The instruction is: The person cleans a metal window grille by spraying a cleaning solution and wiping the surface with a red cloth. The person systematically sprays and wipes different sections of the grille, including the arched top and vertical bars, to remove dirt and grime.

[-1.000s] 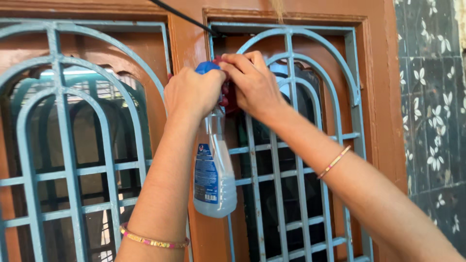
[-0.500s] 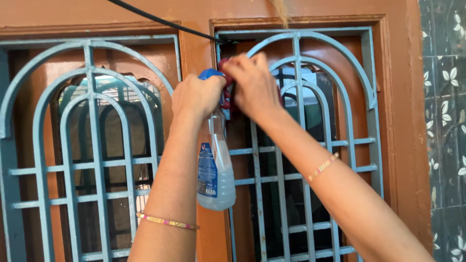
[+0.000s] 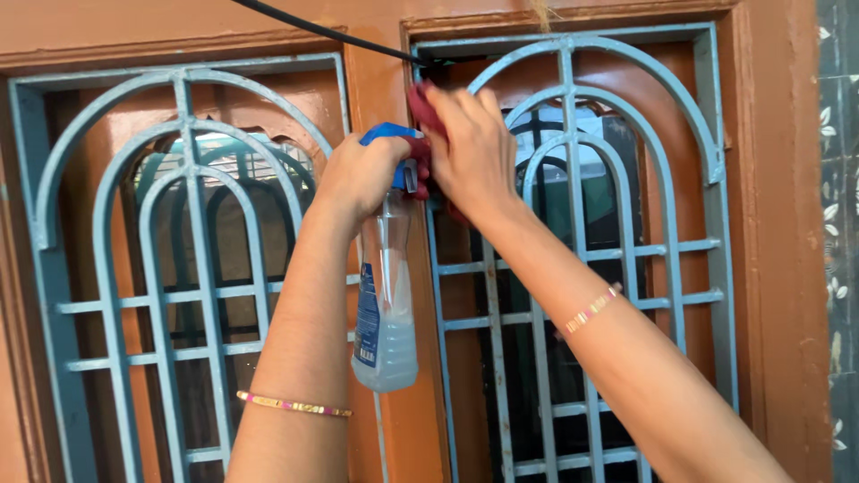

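My left hand (image 3: 358, 174) grips the blue trigger head of a clear spray bottle (image 3: 385, 304) that hangs down in front of the brown post between two windows. My right hand (image 3: 470, 148) presses a red cloth (image 3: 420, 103) against the upper left of the right-hand blue metal window grille (image 3: 573, 241). The cloth is mostly hidden under my fingers. The two hands are close together, almost touching.
A second blue grille (image 3: 188, 259) covers the left window, set in a brown wooden frame (image 3: 385, 72). A black cable (image 3: 322, 31) runs diagonally across the top. A dark floral-tiled wall (image 3: 837, 224) lies at the far right.
The view has shifted so the windows sit further right and lower. My right hand with the cloth has moved up slightly on the grille; the bottle stays gripped in my left hand.
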